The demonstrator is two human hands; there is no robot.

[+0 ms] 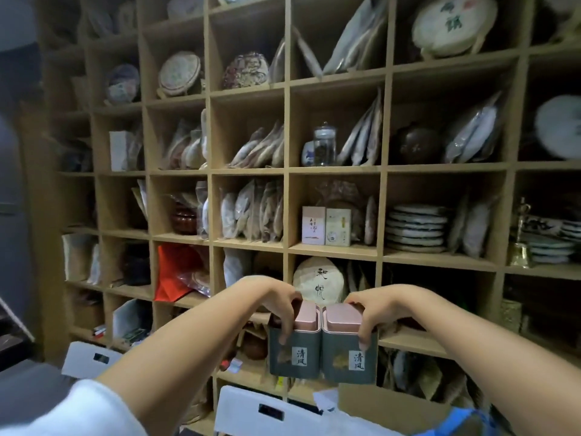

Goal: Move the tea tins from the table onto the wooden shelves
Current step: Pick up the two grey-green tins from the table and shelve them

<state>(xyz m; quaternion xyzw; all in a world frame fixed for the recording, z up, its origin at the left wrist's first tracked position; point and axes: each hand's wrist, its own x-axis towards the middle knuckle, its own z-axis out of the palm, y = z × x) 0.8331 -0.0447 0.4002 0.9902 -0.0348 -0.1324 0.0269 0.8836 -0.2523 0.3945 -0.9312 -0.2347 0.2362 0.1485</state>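
Two tea tins are held up side by side, touching, in front of the lower part of the wooden shelves (334, 171). The left hand (283, 305) grips the left tin (294, 357) from above, fingers clamped over its pink lid and down its front; the right hand (366, 309) holds the right tin (349, 361) the same way.

Each tin is a squarish box with rounded corners, grey-green walls, a paper label and a smooth pink metallic lid. They look stiff, light and rather slippery. Gripping by the lid risks it pulling off, so holding the side walls seems safer.

The shelves are pale, matte wood in square compartments, crowded with paper-wrapped round cakes (319, 283), bags and small boxes (325, 226).
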